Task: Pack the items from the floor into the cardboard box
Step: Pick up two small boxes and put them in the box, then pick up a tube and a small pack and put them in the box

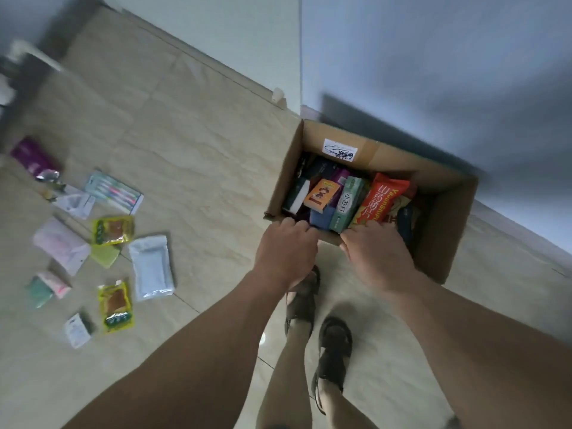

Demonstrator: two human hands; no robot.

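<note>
An open cardboard box (445, 230) stands on the tiled floor by the wall. Inside it are several packed items, among them an orange small box (320, 193), a green carton (346, 204) and an orange-red snack bag (379, 201). My left hand (288, 249) and my right hand (376, 252) both grip the box's near rim, fingers curled over the edge. On the floor to the left lie several items: a white pouch (151, 266), two yellow-green sachets (113, 229) (116, 306), a pack of pens (116, 191), a pink packet (60, 244) and a purple pack (32, 156).
My sandalled feet (334, 345) stand just before the box. A wall (433, 57) rises right behind the box, with a small white object (278, 95) at its corner. Blurred dark furniture (18, 69) sits at the far left.
</note>
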